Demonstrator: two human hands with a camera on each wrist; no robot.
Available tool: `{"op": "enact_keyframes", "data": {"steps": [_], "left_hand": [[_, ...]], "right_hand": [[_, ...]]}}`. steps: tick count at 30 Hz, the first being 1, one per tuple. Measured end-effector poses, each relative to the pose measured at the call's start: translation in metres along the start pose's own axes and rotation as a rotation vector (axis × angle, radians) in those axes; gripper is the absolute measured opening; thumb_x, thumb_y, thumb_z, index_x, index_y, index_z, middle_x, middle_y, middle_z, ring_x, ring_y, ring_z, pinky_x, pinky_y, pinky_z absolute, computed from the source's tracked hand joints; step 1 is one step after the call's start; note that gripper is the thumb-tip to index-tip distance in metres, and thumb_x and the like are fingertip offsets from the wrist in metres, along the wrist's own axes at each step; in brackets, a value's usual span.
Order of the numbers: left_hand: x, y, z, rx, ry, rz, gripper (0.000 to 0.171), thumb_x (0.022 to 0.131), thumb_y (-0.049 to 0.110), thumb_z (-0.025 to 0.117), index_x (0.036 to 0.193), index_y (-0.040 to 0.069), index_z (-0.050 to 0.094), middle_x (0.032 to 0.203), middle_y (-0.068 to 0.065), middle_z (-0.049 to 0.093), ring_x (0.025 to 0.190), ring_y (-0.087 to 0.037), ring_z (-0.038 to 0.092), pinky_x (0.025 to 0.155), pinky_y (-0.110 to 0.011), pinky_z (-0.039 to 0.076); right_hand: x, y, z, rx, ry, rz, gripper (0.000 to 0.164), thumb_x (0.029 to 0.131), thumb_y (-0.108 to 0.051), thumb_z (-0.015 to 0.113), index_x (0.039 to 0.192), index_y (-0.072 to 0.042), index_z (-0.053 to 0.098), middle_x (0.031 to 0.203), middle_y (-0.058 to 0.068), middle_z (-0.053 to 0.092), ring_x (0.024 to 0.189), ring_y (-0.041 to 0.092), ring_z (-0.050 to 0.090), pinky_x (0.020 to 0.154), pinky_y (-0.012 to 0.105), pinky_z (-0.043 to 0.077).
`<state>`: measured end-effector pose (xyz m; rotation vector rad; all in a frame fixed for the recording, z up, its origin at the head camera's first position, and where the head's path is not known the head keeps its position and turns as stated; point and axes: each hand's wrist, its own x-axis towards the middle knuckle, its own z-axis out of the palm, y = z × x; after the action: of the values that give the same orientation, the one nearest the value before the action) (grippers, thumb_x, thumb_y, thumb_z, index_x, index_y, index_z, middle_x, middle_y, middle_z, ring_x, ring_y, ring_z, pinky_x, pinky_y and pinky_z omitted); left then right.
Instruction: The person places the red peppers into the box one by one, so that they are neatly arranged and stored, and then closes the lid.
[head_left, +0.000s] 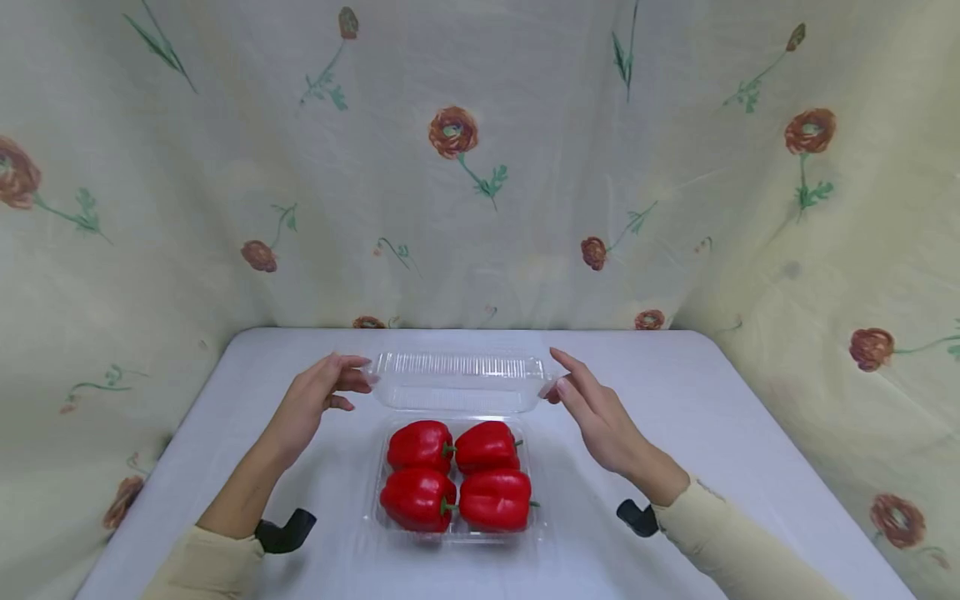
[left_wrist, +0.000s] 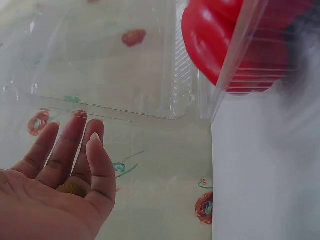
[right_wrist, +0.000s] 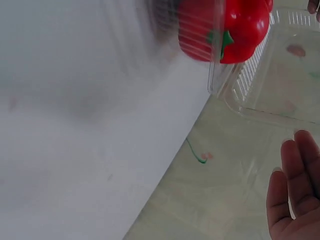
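Observation:
Several red bell peppers sit in two rows inside a clear plastic clamshell box. Its ribbed clear lid stands raised at the far side, joined along the box's back edge. At the lid's left end is my left hand, fingertips right at the rim. My right hand is at the opposite end, its fingers close against the lid's corner. In the left wrist view the fingers are extended below the lid's edge; the right wrist view shows similarly extended fingers.
The box stands on a white table with rounded far corners. A flower-patterned cloth hangs behind it and along both sides. Dark wrist-worn pieces jut inward from both sleeves.

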<state>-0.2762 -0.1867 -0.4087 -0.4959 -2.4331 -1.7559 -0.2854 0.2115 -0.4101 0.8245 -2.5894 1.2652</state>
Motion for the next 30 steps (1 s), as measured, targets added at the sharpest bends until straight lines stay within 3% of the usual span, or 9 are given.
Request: {"op": "enact_keyframes", "data": {"steps": [3,8,14,21,30], "left_hand": [[-0.013,0.001,0.003,0.006,-0.006,0.021,0.044,0.108,0.033,0.037,0.130,0.001,0.056,0.121,-0.015,0.064,0.106,-0.030,0.062,0.082,-0.031,0.055],[-0.033,0.000,0.008,0.012,-0.014,-0.012,0.035,0.106,0.032,0.045,0.122,0.005,0.060,0.119,-0.009,0.065,0.107,-0.030,0.062,0.083,-0.034,0.055],[-0.053,-0.008,0.014,0.034,-0.051,-0.036,0.025,0.100,0.024,0.061,0.121,0.011,0.062,0.116,-0.005,0.067,0.105,-0.024,0.063,0.084,-0.032,0.056],[-0.068,-0.019,0.024,0.052,-0.064,-0.129,0.032,0.093,0.026,0.071,0.119,0.011,0.064,0.112,-0.001,0.066,0.103,-0.021,0.062,0.082,-0.030,0.055],[-0.081,-0.025,0.031,0.029,-0.042,-0.172,0.034,0.085,0.027,0.080,0.115,0.016,0.067,0.113,0.000,0.066,0.108,-0.030,0.058,0.080,-0.029,0.054]], "right_hand": [[-0.015,-0.004,0.000,-0.014,-0.004,-0.003,0.050,0.107,-0.028,0.037,0.156,-0.021,0.027,0.120,0.004,0.065,0.109,0.021,0.059,0.096,0.057,0.046],[-0.034,-0.010,0.001,0.026,-0.016,0.006,0.045,0.106,-0.023,0.039,0.151,-0.021,0.034,0.116,-0.002,0.066,0.107,0.016,0.061,0.095,0.055,0.047],[-0.054,-0.013,0.005,0.056,-0.050,0.055,0.028,0.104,-0.022,0.051,0.132,-0.020,0.052,0.112,-0.002,0.068,0.100,0.014,0.062,0.088,0.040,0.053],[-0.075,-0.014,0.013,-0.028,-0.148,0.064,0.016,0.093,-0.020,0.071,0.107,-0.024,0.065,0.104,-0.012,0.066,0.096,0.014,0.061,0.086,0.035,0.051],[-0.092,-0.010,0.028,-0.012,-0.216,0.113,0.013,0.092,-0.025,0.072,0.101,-0.031,0.065,0.100,-0.014,0.064,0.088,0.009,0.061,0.084,0.040,0.052]]}}
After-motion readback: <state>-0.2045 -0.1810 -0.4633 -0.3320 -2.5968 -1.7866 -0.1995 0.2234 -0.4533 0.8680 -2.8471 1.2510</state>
